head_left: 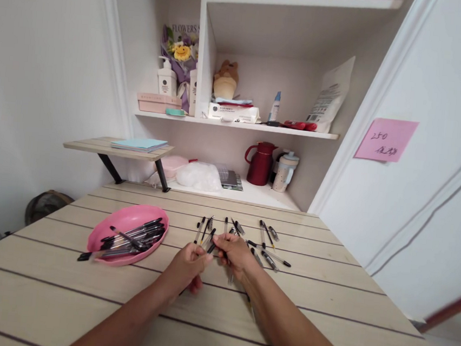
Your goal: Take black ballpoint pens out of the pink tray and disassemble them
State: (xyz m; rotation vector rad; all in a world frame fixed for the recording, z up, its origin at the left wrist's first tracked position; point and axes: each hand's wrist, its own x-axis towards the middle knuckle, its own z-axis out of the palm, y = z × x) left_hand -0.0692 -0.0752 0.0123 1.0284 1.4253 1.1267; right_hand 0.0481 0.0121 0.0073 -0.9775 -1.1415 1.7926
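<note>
Far left of the frame, your dark bag point(48, 205) sits beyond the table edge. Next, left of centre: pink bowl point(123, 215) on the slatted table point(325, 293), loaded with pens point(142, 240), mostly black and clear; one black end pokes out over the bowl's lower-left rim. Above the bowl, a small raised stand point(88, 143) carries a blue notebook point(140, 143).

Centre: your left hand point(188, 267) has thumb and fingers pinched narrow on the held pen point(211, 247). Your right hand point(234, 252) closes in from the other side, fingertips pinched on that pen too; the hands are very near each other, and fingers cover much of the pen, so can't tell exactly where each one grips.

Loose pens point(270, 261) lie scattered on the table behind your hands and on to right of centre, some crossing. Partly under your right forearm, another pen shows. Behind, right of centre: red jug point(260, 166), then a pale cup point(283, 174) beside it. Right side of the frame: pink note point(387, 140) on the wall, handwritten.
</note>
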